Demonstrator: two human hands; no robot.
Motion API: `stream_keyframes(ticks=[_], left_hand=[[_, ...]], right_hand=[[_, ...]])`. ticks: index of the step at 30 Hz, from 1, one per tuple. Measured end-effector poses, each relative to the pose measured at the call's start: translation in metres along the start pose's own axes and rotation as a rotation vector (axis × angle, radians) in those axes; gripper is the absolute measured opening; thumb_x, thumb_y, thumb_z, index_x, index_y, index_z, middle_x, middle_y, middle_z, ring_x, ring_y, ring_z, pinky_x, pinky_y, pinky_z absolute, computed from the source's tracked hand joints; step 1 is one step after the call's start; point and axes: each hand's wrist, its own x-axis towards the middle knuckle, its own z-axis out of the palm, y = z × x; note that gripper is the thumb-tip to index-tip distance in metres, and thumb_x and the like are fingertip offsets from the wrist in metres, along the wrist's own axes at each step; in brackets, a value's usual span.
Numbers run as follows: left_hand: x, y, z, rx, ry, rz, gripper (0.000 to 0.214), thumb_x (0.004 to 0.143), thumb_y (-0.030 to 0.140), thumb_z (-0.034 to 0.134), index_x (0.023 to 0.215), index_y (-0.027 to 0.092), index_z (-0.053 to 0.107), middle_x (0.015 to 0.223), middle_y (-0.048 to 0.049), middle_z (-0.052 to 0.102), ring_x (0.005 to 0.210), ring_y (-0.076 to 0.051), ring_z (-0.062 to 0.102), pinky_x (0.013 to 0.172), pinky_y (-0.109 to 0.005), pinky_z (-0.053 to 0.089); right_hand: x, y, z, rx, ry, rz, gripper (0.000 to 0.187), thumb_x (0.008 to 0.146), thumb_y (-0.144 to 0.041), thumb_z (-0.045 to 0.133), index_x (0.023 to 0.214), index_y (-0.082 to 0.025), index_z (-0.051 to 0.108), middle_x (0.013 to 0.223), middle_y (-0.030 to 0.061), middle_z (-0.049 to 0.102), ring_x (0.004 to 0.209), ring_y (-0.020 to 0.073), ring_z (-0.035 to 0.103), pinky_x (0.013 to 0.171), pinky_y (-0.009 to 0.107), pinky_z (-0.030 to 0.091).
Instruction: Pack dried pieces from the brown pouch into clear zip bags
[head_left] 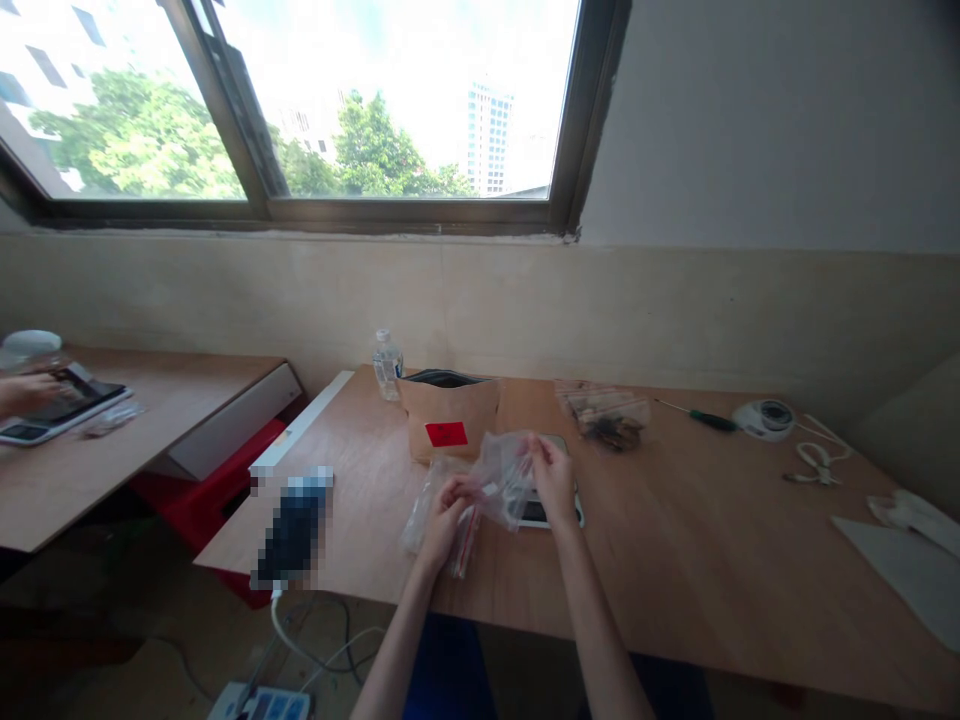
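Note:
Both my hands grip a clear plastic bag, which hangs between them above the table. The fingers of my left hand are closed on its lower left side. My right hand pinches its upper right edge. Partly hidden under the bag and my right hand is a white digital scale. More clear zip bags lie by my left hand, some with a red stripe at the edge. Just behind stands an open brown paper pouch with a red label.
A filled zip bag with brown pieces lies behind right, near a green-handled screwdriver, a white dome camera and its cable. A water bottle stands by the wall. At left are a phone and another person's hand.

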Motion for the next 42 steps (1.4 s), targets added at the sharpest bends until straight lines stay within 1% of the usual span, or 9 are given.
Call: stream_keyframes(ticks=[9,15,20,23,27,32,34,39,42], left_hand=[[-0.004,0.033,0.007,0.111,-0.069,-0.044,0.029,0.076,0.029,0.06,0.104,0.023,0.066,0.114,-0.0061,0.065,0.11,-0.024,0.055,0.095,-0.035,0.041],[-0.003,0.048,0.024,0.277,0.12,0.038,0.021,0.081,0.039,0.056,0.084,0.018,0.061,0.075,-0.0014,0.061,0.067,-0.015,0.056,0.063,-0.024,0.044],[0.002,0.043,0.005,0.358,0.221,0.096,0.028,0.081,0.044,0.055,0.08,0.017,0.059,0.063,0.0019,0.053,0.055,-0.011,0.047,0.053,-0.022,0.036],[0.007,0.036,-0.021,0.427,0.247,0.051,0.031,0.081,0.047,0.053,0.08,0.016,0.059,0.057,0.0023,0.051,0.052,-0.013,0.048,0.05,-0.023,0.036],[0.008,0.023,-0.049,0.716,0.278,0.004,0.032,0.079,0.046,0.053,0.089,0.016,0.057,0.062,-0.0004,0.057,0.057,-0.019,0.057,0.056,-0.029,0.043],[-0.007,0.029,-0.04,1.179,0.481,0.211,0.049,0.08,0.039,0.053,0.121,0.011,0.048,0.117,-0.0199,0.055,0.108,-0.033,0.053,0.087,-0.048,0.041],[-0.013,0.031,-0.029,1.295,0.42,0.249,0.049,0.087,0.036,0.045,0.13,0.015,0.042,0.133,-0.0189,0.045,0.123,-0.033,0.042,0.095,-0.049,0.037],[-0.019,0.004,-0.018,1.433,-0.092,0.231,0.048,0.089,0.039,0.041,0.136,0.026,0.042,0.149,-0.0081,0.03,0.138,-0.028,0.022,0.11,-0.046,0.019],[-0.017,-0.017,-0.019,1.466,-0.127,0.118,0.054,0.089,0.043,0.038,0.14,0.024,0.037,0.151,-0.0095,0.026,0.139,-0.03,0.017,0.11,-0.05,0.017]], right_hand=[[0.001,-0.019,-0.006,-0.162,0.118,-0.098,0.044,0.088,-0.058,0.032,0.082,-0.02,0.054,0.051,-0.0013,0.053,0.033,0.0136,0.046,0.035,0.024,0.034],[-0.014,-0.008,0.018,-0.273,-0.018,-0.18,0.039,0.092,-0.049,0.033,0.081,-0.02,0.057,0.068,0.0048,0.064,0.059,0.0189,0.06,0.054,0.027,0.043],[-0.021,0.005,0.028,-0.257,-0.205,-0.206,0.036,0.093,-0.044,0.034,0.085,-0.02,0.059,0.072,0.0042,0.064,0.065,0.0186,0.061,0.06,0.027,0.044],[-0.004,0.018,0.009,-0.292,-0.193,-0.199,0.035,0.092,-0.043,0.034,0.094,-0.019,0.059,0.071,0.0033,0.062,0.061,0.0182,0.058,0.06,0.028,0.045],[0.042,0.049,-0.044,-0.591,0.106,-0.351,0.029,0.087,-0.034,0.037,0.093,-0.015,0.059,0.091,0.0121,0.06,0.088,0.0245,0.055,0.082,0.039,0.043],[0.083,0.09,-0.105,-1.039,0.404,-0.255,0.041,0.073,-0.025,0.057,0.11,-0.008,0.055,0.117,0.0248,0.045,0.111,0.0362,0.042,0.091,0.05,0.034],[0.088,0.1,-0.119,-1.11,0.4,-0.238,0.051,0.071,-0.025,0.06,0.118,-0.01,0.05,0.126,0.0254,0.038,0.115,0.038,0.038,0.09,0.052,0.034],[0.092,0.108,-0.142,-1.066,0.327,-0.262,0.037,0.073,-0.02,0.051,0.11,-0.016,0.054,0.126,0.0189,0.04,0.108,0.0296,0.046,0.087,0.044,0.039],[0.091,0.101,-0.153,-1.004,0.326,-0.262,0.032,0.073,-0.02,0.045,0.101,-0.016,0.058,0.113,0.0159,0.049,0.099,0.0257,0.051,0.083,0.039,0.042]])
